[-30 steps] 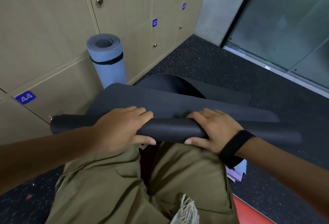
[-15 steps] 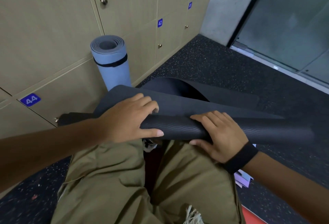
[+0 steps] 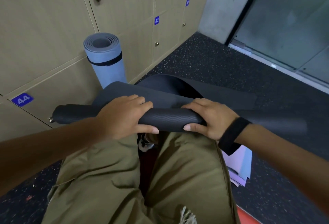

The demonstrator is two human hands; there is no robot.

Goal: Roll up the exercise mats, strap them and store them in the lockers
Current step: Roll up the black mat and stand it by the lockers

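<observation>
Head view, looking down over my own knees; black exercise mat (image 3: 170,119) lies across the lap, partly rolled into a thin tube, its loose sheet running forward onto the speckled floor (image 3: 213,60) with a hump buckled up in it; left hand (image 3: 122,117) curled over the roll, fingers on top, thumb tucked under the near edge; right hand (image 3: 211,118) gripping the same way just to the right, black wristband (image 3: 233,134) on that wrist; both hands close together near the middle, the roll's ends sticking out past them unsupported.

Blue mat (image 3: 105,58) already rolled and cinched with a black strap (image 3: 106,62); standing upright against the lockers (image 3: 53,28), near door 44 (image 3: 22,99); not yet stored.

Judgement: rolling stage, early; most of the black mat is left to wind.

To do this well, I'd spread the hands wider so the ends don't telescope; keep the core tight by pulling back slightly with the thumbs on each turn; flatten that hump ahead before rolling into it, or it will trap slack and fatten the roll; watch both edges stay flush; only then strap.
</observation>
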